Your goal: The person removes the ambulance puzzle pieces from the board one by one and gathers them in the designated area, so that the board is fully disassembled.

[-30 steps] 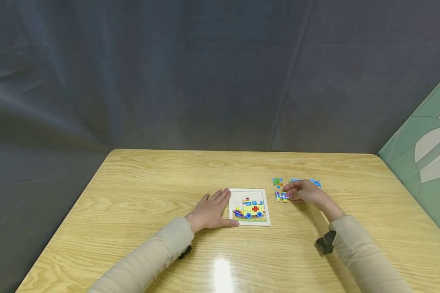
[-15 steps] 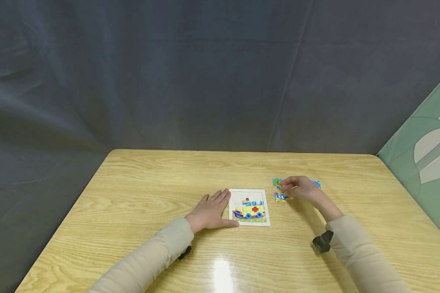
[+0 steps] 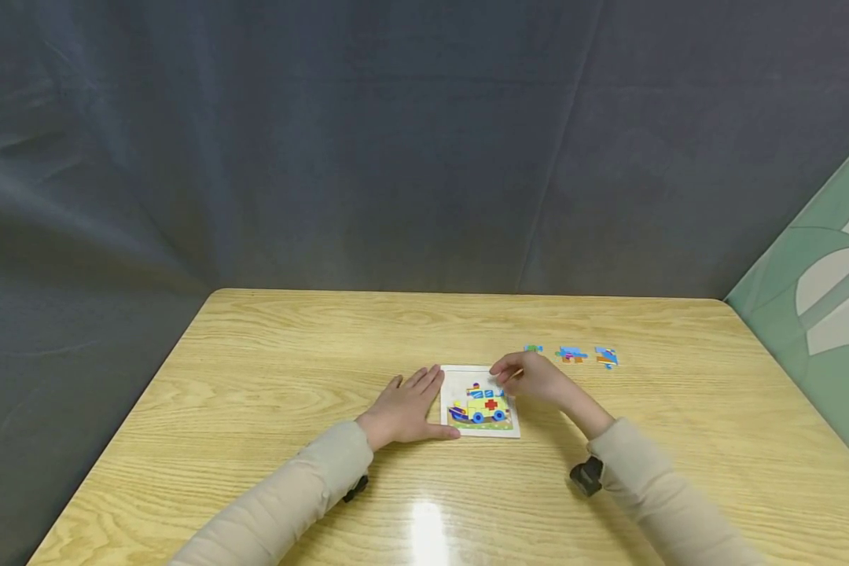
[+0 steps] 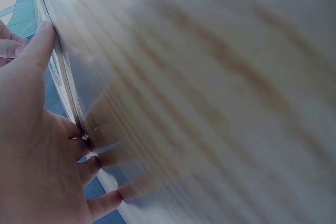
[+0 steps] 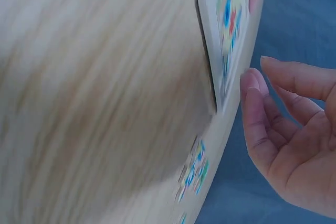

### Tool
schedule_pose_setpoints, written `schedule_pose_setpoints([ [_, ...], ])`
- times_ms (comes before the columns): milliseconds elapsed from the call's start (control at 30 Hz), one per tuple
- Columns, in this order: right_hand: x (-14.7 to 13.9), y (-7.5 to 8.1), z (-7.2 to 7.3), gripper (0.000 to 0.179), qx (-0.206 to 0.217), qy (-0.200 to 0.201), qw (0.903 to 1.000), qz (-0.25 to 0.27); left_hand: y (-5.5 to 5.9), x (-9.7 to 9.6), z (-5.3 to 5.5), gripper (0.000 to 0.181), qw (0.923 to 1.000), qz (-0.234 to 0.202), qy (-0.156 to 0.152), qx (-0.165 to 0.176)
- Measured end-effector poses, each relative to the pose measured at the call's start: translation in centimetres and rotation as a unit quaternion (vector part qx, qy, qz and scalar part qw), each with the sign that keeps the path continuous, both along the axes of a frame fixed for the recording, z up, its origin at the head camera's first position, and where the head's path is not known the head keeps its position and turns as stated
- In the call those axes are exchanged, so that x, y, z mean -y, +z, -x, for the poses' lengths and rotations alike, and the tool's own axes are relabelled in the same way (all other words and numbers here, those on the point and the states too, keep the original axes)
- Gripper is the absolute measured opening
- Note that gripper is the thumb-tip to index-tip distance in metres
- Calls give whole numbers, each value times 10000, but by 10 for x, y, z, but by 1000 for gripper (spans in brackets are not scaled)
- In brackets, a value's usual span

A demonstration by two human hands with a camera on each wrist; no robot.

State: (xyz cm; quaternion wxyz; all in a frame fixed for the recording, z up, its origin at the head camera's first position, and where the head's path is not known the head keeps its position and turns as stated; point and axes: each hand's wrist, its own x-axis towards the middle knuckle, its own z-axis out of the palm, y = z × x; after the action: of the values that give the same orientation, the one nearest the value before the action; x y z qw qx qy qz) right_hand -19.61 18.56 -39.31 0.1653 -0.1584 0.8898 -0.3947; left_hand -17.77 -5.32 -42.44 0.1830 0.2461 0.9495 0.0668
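A square, white-framed puzzle board [image 3: 491,433] lies on the table, its ambulance picture [image 3: 479,413] partly filled in. My left hand [image 3: 405,409] lies spread against the board's left side, with straight fingers at its upper corner and the thumb at its lower one. Over the upper right corner hovers my right hand [image 3: 535,380]. Its fingers are loosely bent, and in the right wrist view thumb and forefinger stand slightly apart with nothing visible between them. Loose puzzle pieces [image 5: 193,170] sit beside the board in that view; my right hand hides part of this area in the head view.
Behind the board to the right, puzzle pieces lie in a row: a green one [image 3: 533,347], a blue and orange one [image 3: 571,355] and a blue one [image 3: 606,357]. A dark curtain [image 3: 396,157] hangs beyond the wooden table [image 3: 290,354].
My right hand has moved left and nearer, from over the loose pieces to the board's upper right corner, uncovering the back row. My left hand stays put.
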Motion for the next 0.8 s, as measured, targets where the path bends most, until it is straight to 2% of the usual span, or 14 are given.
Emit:
schedule_pose_setpoints([
  [333,27,-9,-5,31,-57,203,9962,-844,3,0,-3,98,10000,8,-47,-23],
  [800,44,-3,-12,37,-597,329,9779,-1979,2,0,-1,98,10000,16,-49,-42],
])
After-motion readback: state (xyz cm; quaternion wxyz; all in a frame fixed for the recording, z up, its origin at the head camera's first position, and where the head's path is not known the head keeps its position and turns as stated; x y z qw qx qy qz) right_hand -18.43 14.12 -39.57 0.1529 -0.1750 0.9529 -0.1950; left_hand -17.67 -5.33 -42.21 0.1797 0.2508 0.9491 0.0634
